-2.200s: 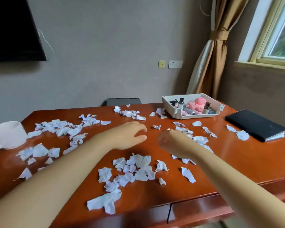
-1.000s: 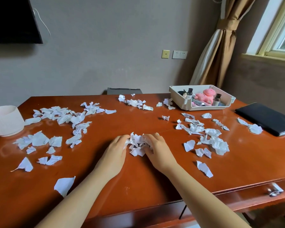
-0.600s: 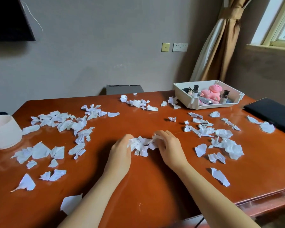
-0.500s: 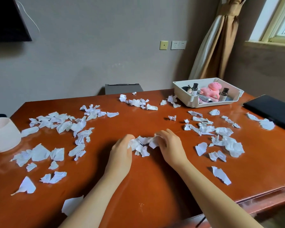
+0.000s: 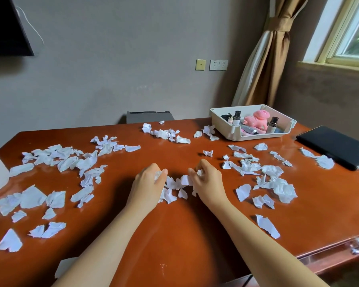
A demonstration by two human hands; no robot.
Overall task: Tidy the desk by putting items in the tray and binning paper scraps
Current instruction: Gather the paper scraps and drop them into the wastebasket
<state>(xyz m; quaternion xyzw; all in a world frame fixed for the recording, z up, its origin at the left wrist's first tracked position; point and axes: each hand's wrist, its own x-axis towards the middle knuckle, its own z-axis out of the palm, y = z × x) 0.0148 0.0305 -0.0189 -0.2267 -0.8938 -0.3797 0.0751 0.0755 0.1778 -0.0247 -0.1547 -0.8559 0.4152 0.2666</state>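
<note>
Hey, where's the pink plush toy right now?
In the head view, the pink plush toy lies in the white tray at the desk's far right, between two small dark-capped bottles, left of the black notebook.

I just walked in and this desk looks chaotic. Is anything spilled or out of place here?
Yes: torn white paper scraps lie scattered across most of the wooden desk. The left hand and right hand are gathering one small pile. The tray looks orderly.
</note>
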